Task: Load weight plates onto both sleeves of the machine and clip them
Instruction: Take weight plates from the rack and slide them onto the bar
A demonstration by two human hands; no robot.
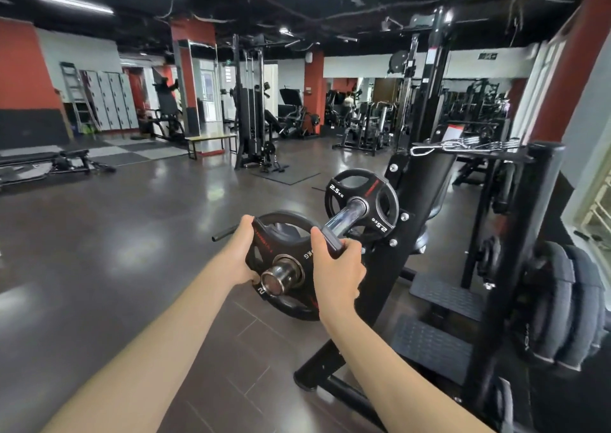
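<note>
A round black rubber weight plate (284, 264) is gripped at both edges by the left hand (243, 250) and right hand (335, 272), threaded on the chrome steel sleeve's (344, 221) near end; a second black 2.5 kg plate (362, 206) sits farther along.

i'm in a gym: cable machine (248, 118), bench (62, 160), lockers (110, 100) (by a ladder (77, 95)), weight plates (562, 303) racked beside me.

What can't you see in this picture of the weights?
All in the head view:
- Near plate: its weight number, covered by the left hand and right hand.
- Other sleeve of the machine: hidden behind the frame.
- Clips: none can be picked out for certain.
- Stored plates: markings too blurred.
</note>
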